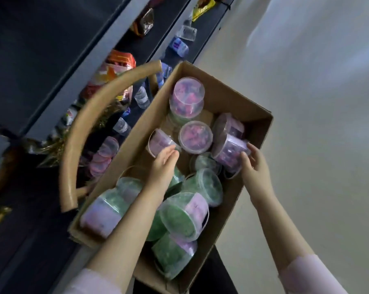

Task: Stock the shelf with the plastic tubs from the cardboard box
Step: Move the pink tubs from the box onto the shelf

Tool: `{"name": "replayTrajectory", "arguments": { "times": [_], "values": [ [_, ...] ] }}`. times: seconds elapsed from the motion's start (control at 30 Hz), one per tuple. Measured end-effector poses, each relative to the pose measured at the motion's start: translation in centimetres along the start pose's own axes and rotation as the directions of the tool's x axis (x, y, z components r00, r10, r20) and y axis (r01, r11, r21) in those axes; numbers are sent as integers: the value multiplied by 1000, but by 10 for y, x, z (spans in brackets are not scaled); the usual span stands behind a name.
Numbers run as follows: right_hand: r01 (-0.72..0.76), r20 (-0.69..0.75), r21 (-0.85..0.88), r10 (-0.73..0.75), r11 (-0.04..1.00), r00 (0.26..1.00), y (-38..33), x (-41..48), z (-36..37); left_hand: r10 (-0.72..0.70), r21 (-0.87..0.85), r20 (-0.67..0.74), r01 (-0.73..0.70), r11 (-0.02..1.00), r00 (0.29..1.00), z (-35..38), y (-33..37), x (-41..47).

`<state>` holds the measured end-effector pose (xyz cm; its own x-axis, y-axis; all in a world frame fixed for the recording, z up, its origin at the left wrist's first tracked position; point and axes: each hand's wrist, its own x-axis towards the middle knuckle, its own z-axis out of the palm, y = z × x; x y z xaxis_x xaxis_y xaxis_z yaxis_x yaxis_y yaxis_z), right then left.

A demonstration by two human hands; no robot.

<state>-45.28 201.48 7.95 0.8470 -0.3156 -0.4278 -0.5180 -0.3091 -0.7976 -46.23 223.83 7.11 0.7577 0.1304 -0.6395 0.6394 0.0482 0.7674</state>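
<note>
The cardboard box [232, 96] stands open beside the dark shelf [52, 49], and many plastic tubs lie inside it. In the far part of the box the tubs hold pink and purple content; in the near part lie the green tubs [179, 215], most on their side, some with a lilac label. The right hand [252, 164] is closed around a purple tub [229, 152] at the right wall of the box, with the fingers on its side. The left hand [165, 161] reaches into the middle of the box; its fingers are together and stretched, and they touch a small pink tub [161, 143], but they are not clamped on it. A round pink tub [195, 136] stands upright between the two hands. A curved basket handle [90, 128] rises just left of the box, over the goods on the shelf
</note>
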Motion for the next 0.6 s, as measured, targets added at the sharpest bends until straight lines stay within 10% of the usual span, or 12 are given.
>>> {"name": "replayTrajectory", "arguments": {
  "times": [0.23,0.6],
  "values": [
    [-14,15,5,14,1000,1000,1,23,-12,-338,-260,84,348,901,937,45,-13,52],
    [-52,189,0,51,999,981,-8,53,-21,-433,-469,-19,375,800,901,69,-19,89]
  ]
}}
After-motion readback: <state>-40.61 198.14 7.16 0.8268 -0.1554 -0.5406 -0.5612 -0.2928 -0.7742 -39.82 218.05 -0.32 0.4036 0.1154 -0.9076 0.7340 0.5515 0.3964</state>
